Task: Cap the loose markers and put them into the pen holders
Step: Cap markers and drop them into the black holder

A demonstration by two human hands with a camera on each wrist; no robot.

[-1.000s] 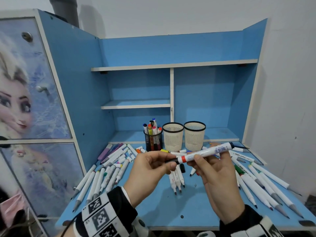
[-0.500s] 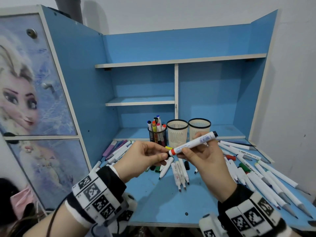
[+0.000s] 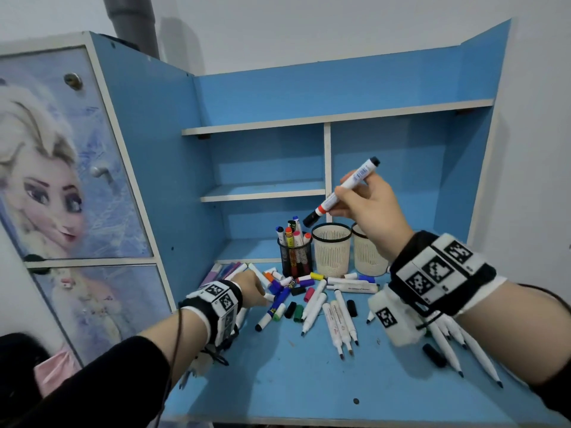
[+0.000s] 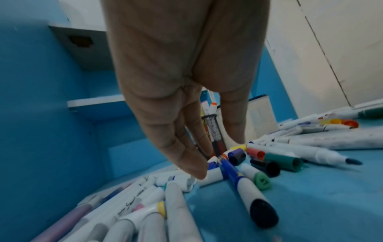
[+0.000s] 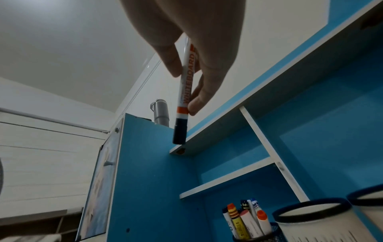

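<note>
Capped whiteboard marker now pinched in right hand alone, raised over middle holder; left hand, fingers loose, dropped to bench pile. Insertion next.

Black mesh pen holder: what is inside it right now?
The black mesh pen holder holds several capped markers standing upright, caps in blue, orange, pink, red and black. Their lower ends show only dimly through the mesh; the bottom is hidden.

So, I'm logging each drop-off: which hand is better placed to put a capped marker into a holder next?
The right hand. It already grips the capped whiteboard marker, cap down, above the nearer cream holder. The left hand is low among the loose markers on the desk, fingertips reaching at them.
</note>
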